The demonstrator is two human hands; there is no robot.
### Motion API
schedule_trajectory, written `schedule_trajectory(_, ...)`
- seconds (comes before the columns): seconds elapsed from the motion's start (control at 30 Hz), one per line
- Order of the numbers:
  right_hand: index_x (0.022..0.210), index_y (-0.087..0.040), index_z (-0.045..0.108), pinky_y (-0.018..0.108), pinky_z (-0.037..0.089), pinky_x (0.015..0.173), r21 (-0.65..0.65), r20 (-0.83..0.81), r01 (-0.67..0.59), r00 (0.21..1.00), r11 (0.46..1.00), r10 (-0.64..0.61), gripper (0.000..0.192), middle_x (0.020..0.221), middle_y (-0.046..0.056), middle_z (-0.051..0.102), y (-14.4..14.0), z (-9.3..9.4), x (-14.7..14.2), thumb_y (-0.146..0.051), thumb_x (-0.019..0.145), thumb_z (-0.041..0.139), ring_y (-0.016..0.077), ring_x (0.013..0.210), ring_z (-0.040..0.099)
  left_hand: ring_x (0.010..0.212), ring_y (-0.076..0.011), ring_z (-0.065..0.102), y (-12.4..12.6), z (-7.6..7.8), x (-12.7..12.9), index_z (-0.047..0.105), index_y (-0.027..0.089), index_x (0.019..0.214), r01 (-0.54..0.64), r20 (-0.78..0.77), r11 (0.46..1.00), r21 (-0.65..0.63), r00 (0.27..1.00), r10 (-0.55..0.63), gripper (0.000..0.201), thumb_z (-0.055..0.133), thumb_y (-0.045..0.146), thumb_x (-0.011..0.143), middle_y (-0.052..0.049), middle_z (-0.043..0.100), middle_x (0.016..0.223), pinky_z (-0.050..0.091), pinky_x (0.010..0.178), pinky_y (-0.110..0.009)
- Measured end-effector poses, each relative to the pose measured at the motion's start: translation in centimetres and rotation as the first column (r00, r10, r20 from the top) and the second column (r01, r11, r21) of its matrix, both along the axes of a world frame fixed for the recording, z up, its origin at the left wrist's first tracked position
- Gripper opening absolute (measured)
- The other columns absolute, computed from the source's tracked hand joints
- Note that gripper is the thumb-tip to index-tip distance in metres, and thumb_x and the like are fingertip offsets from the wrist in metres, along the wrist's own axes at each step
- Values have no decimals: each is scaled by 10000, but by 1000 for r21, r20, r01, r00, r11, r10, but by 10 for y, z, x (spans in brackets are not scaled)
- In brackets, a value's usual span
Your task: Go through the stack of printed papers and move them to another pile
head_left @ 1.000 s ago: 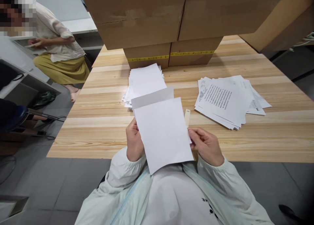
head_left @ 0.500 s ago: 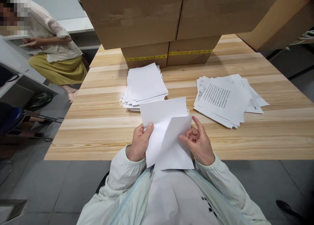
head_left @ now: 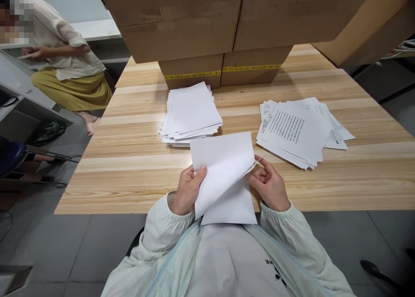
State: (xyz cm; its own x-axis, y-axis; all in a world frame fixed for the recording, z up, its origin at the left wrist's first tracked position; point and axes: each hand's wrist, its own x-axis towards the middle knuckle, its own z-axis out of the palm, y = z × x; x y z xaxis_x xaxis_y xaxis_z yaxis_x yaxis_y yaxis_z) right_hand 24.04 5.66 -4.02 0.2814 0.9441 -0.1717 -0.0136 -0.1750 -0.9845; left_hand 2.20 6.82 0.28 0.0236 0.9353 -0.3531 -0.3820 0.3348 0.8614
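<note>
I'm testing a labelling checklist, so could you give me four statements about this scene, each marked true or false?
1. The left hand grips paper. True.
2. The right hand is well away from the paper. False: its fingers are at the paper's right edge.
3. Yellow tape crosses the lower boxes. True.
4. The printed pile lies left of the other pile. False: it lies to the right.

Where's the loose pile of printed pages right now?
In the head view, the printed pile lies on the wooden table, right of the other paper stack and just beyond the right hand.
</note>
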Motion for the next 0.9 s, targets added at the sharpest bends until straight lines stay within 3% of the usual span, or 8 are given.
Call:
schedule_trajectory(0.1,866,-196,717,262,422,536,50,32,49,998,998,-51,351,611,-49,513,0,-5,4,-422,654,882,103,563,460,800,-216,741,0,0,0,755,143,980,10,1,1000,-14,1000,-10,491,872,521,690,-86,803,931,575,711,-311)
schedule_trajectory(0.2,679,-204,672,263,477,571,118,35,119,992,986,-124,358,679,-6,610,-1,-1,20,-508,692,860,121,614,537,769,-219,741,2,-1,-3,749,138,993,-21,-4,999,-28,1000,21,519,883,523,671,-86,800,892,578,684,-313)
schedule_trajectory(0.37,726,-238,643,274,516,485,88,-199,215,960,973,-194,429,620,-20,637,4,30,57,-635,717,807,141,503,572,770,-222,747,7,-1,-7,742,133,1003,-78,4,997,-14,997,78,539,888,521,659,-85,795,871,592,705,-326)
schedule_trajectory(0.5,750,-248,630,268,507,454,99,-263,113,961,989,-84,442,609,-35,641,18,46,51,-626,667,842,141,482,580,760,-223,741,9,-1,-5,743,126,983,-38,12,999,-27,999,38,547,883,542,656,-85,790,848,579,671,-310)
schedule_trajectory(0.63,713,-217,593,210,297,346,129,-122,64,991,990,-49,461,508,-66,521,31,47,24,-601,674,847,75,383,384,770,-227,728,10,-4,-2,752,118,958,6,3,1000,-16,1000,-6,563,842,602,684,-88,778,818,549,636,-288)
schedule_trajectory(0.7,729,-204,617,206,255,354,191,-12,59,998,980,-58,442,513,-64,501,35,47,13,-599,716,816,65,394,348,774,-220,717,9,-6,-2,756,121,965,5,-4,1000,14,1000,-5,561,806,624,721,-83,772,813,547,661,-292)
schedule_trajectory(0.83,729,-191,642,211,258,383,278,135,44,987,960,-84,414,517,-58,469,38,45,-2,-584,793,756,70,429,339,696,-174,657,7,-8,-3,753,125,964,51,-72,996,74,996,-46,564,714,663,800,-62,743,774,509,624,-269)
schedule_trajectory(0.9,760,-194,653,213,347,433,325,154,61,981,944,-117,382,576,-40,536,38,41,-7,-559,814,751,83,483,426,652,-150,614,5,-7,-3,746,126,950,96,-137,989,110,987,-80,563,707,668,803,-50,725,761,478,588,-252)
